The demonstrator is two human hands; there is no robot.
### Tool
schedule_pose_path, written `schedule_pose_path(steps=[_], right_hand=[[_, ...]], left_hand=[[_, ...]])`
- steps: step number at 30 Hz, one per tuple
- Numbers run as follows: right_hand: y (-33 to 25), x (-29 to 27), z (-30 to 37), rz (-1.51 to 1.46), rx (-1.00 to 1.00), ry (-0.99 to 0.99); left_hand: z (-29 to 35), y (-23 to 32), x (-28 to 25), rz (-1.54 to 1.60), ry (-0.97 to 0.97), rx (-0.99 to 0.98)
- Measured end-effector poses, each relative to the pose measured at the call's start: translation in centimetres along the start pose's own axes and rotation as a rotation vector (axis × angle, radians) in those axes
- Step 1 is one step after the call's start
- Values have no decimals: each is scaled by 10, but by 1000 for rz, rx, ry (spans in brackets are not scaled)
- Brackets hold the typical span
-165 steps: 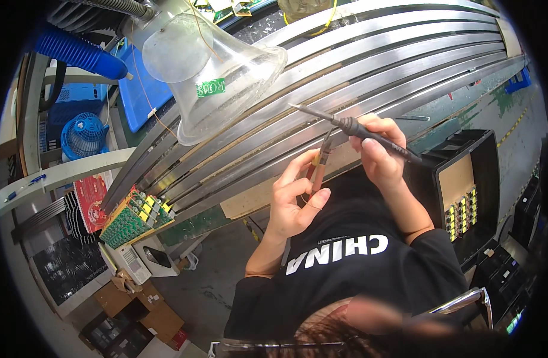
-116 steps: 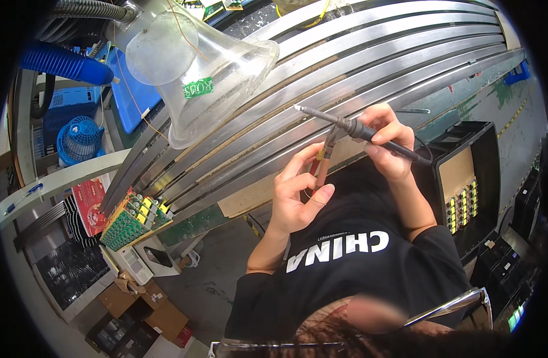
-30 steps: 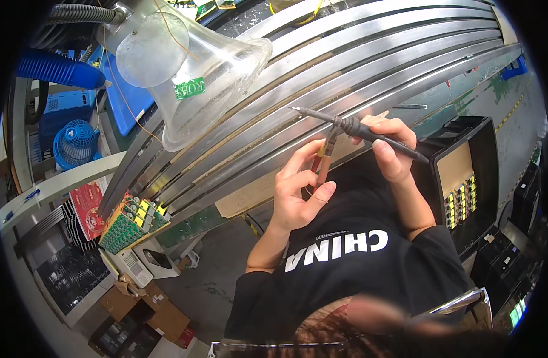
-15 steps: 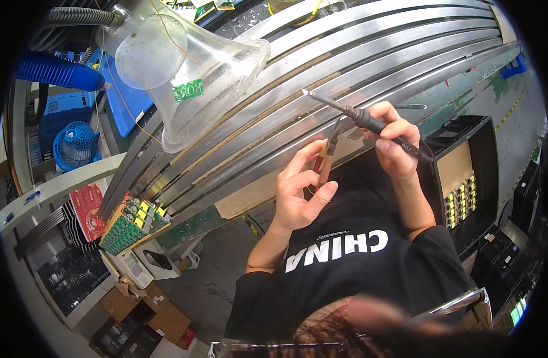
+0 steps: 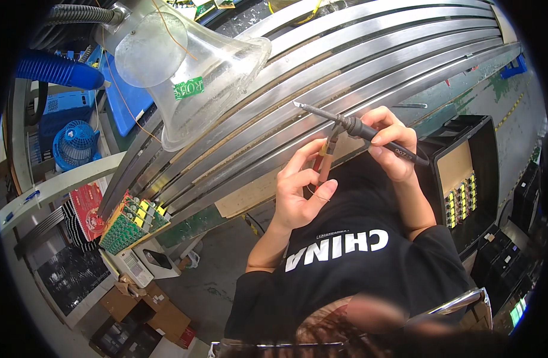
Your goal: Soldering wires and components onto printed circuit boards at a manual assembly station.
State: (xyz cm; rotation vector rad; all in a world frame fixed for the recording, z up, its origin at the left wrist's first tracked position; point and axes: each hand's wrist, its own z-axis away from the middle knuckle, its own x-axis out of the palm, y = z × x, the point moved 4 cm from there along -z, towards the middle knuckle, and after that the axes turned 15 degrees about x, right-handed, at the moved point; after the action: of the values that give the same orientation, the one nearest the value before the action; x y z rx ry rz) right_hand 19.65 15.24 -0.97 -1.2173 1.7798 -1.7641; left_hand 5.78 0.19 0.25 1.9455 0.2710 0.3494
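Note:
My right hand (image 5: 392, 142) is closed around the black handle of a soldering iron (image 5: 369, 132). The iron slants up to the left, its pale tip over the metal rails. In my left hand (image 5: 301, 194) is a small pair of pliers (image 5: 325, 160) with reddish handles, held jaws up between fingers and thumb. The jaws come up to the iron's collar, overlapping it in the head view; whether they touch it I cannot tell. A thin wire sticks out by my left thumb.
Long metal rails (image 5: 298, 89) run across the bench. A clear fume hood (image 5: 217, 77) hangs at upper left. Green circuit boards (image 5: 131, 230) stand at left, near a blue fan (image 5: 77, 145). A black bin (image 5: 492, 155) with a board of yellow parts (image 5: 461, 203) stands at right.
The soldering iron has moved down and slightly left, bringing its collar to the pliers' jaws. My left hand has barely moved.

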Motion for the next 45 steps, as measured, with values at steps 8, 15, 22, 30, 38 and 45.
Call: schedule_pose_path(steps=[8,15,22,30,38,45], right_hand=[[9,-3,9,-213,158,115],[6,0,0,-257,111,206],[2,-1,-6,-132,-60,61],[3,-2,0,-24,13,40],[7,-3,9,-249,195,221],[4,-4,-2,-114,-64,17]], left_hand=[[1,0,0,-8,-8,-13],[0,-2,2,-5,-3,2],[0,-4,1,-4,-7,-9],[0,-2,0,-34,-7,-5],[1,-2,2,-13,-16,-3],[1,-2,2,-13,-13,9]])
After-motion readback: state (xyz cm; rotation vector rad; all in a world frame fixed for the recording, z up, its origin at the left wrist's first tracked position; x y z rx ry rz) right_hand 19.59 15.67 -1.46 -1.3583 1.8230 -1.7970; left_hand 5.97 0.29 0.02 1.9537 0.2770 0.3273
